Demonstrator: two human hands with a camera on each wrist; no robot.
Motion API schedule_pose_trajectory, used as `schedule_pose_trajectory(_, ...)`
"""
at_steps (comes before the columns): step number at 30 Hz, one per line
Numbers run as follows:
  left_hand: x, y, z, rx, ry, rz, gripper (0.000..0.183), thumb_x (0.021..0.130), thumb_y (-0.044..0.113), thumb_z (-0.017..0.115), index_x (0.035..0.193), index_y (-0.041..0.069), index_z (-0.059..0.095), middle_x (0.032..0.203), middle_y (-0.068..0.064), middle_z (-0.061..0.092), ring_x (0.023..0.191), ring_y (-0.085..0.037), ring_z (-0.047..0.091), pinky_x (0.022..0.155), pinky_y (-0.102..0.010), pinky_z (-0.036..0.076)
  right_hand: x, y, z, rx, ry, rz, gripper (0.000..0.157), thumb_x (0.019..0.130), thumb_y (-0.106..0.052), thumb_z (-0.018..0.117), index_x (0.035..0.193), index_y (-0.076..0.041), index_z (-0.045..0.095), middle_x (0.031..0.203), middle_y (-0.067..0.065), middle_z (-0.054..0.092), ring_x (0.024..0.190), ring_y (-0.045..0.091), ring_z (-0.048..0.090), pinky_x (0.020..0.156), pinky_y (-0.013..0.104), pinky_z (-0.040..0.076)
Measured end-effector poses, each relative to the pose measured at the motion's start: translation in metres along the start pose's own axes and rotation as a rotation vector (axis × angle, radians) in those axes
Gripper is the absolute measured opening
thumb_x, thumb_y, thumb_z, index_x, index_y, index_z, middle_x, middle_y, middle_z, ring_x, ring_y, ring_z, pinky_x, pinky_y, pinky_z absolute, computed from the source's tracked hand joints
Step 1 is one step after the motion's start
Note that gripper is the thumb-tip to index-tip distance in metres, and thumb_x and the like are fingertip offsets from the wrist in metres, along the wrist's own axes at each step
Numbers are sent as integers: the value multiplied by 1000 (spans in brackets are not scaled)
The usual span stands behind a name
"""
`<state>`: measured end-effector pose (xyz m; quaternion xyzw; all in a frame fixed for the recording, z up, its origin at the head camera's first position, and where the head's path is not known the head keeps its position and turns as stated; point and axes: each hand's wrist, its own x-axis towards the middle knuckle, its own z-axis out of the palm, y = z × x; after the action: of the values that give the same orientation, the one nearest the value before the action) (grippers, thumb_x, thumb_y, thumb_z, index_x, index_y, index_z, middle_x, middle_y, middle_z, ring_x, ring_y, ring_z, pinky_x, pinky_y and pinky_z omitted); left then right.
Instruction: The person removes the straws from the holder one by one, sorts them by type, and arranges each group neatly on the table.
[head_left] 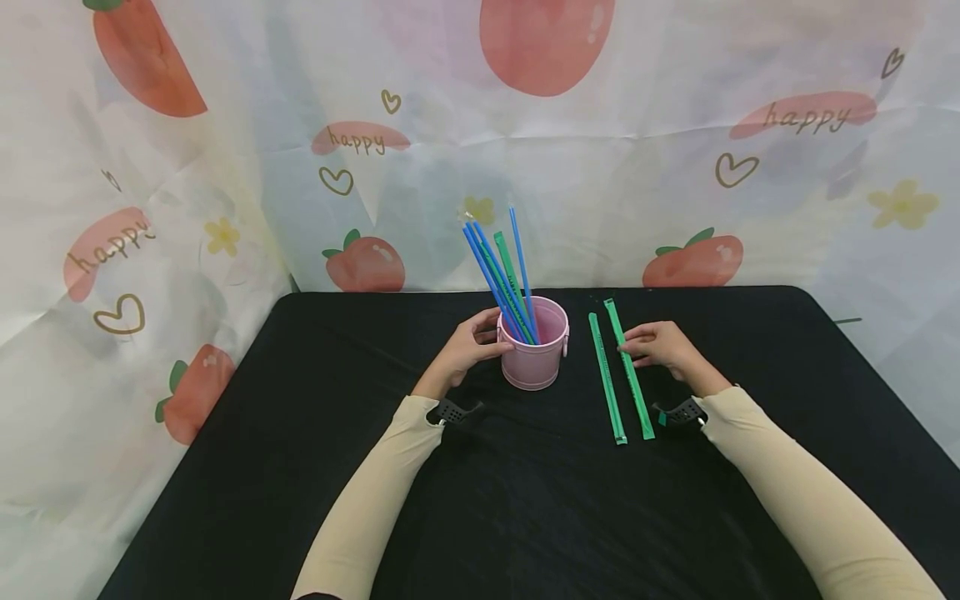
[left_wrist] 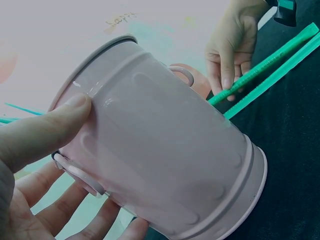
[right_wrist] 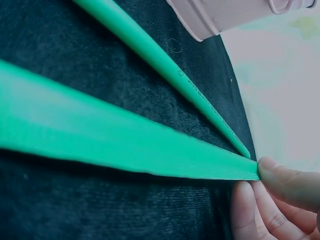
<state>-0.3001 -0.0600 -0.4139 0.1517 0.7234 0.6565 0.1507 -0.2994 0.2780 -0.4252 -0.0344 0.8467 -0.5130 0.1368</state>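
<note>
Green stick (right_wrist: 125,145) pinched at fingertips (right_wrist: 243,197) of right hand (head_left: 665,347); left hand (head_left: 462,345) grips pink bucket (head_left: 530,367).

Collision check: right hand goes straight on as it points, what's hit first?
Beyond its pinched straw, the right hand would likely meet the other loose straw; height is unclear, so possibly the bucket instead.

Around the pink bucket (head_left: 530,367), we have open table (head_left: 510,500) toward six o'clock; leaning sticks (head_left: 491,279) toward eleven, the left hand (head_left: 465,346) at nine, loose green sticks (head_left: 607,379) then the right hand (head_left: 663,346) at three, and the backdrop (head_left: 570,208) at twelve obstruct us.
</note>
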Motion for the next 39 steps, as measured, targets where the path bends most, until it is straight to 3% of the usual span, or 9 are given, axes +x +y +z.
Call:
schedule_pose_trajectory(13, 0, 1, 0, -16, -10, 0, 65, 85, 1, 63, 144, 8, 36, 142, -19, 43, 129, -36, 45, 100, -45, 46, 2, 2, 3, -20, 1, 11, 40, 91, -8, 60, 121, 16, 50, 86, -5, 69, 73, 0, 61, 71, 28, 59)
schedule_pose_trajectory(39, -1, 2, -1, 3, -15, -5, 63, 87, 4, 62, 144, 7, 35, 144, -19, 41, 131, -37, 42, 103, -48, 43, 1, -2, 8, -132, 21, 23, 35, 88, -9, 63, 114, 14, 56, 85, 1, 69, 72, 4, 62, 71, 32, 59)
